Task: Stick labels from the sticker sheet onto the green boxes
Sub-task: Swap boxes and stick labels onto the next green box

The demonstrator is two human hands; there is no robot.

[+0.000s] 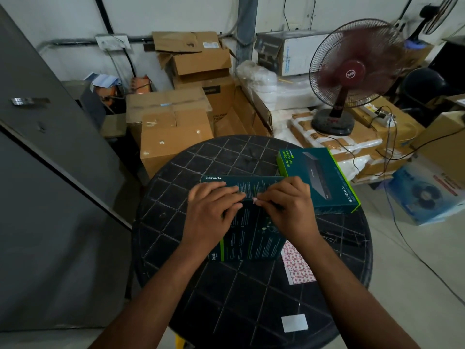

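Black plastic makes the round table (226, 298), and its top has a grid of raised lines. From the lower left, the left hand (211, 210) reaches forward with the palm down; its fingers are nearly straight and press on the top of the near box (251, 238), close to its far edge. This green box lies in the middle of the table, with free table on its left side up to the rim. Just beside the left fingertips, the right hand (289, 205) pinches a small label (254, 200) between thumb and forefinger, right at the box surface; whether the label already sticks I cannot tell. The sheet (298, 264) lies flat near the right corner of the near box, under the right forearm. A second box (319, 177) lies at the far right, near the table rim. A white square (294, 322) lies near the front edge.
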